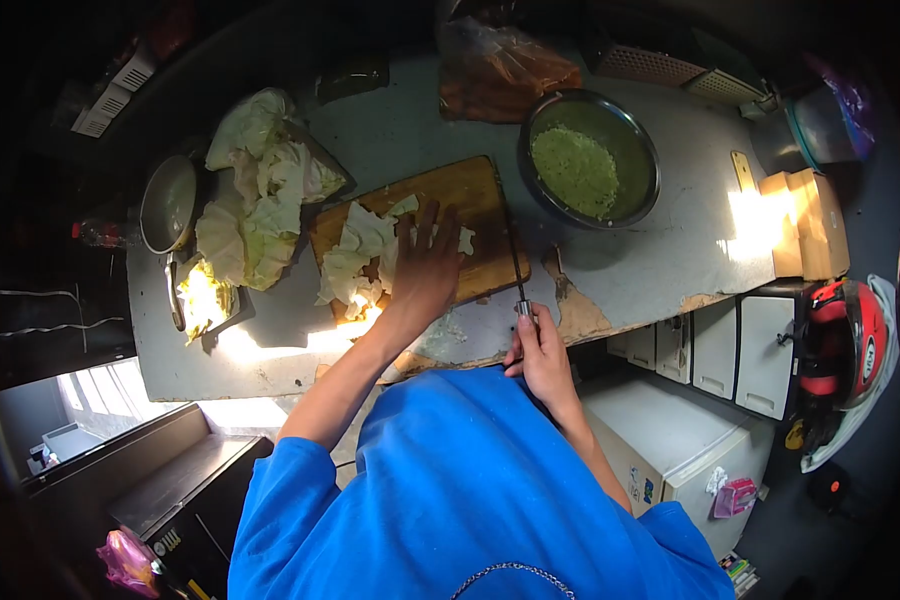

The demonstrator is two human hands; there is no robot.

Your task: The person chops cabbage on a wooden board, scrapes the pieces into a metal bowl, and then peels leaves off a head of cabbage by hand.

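Note:
My left hand lies flat with fingers spread over torn cabbage leaves on a wooden cutting board. In my right hand, at the table's near edge, is the handle of a knife. Its blade points away from me along the board's right side and is seen nearly edge-on. Left of the board, large loose cabbage leaves are piled up. Beyond the board to the right stands a metal bowl holding finely chopped pale green cabbage. My palm hides some of the leaves.
A frying pan sits at the table's left end. A clear plastic bag with orange-brown contents lies at the back. A phone and cardboard boxes are on the right. The near table edge is chipped.

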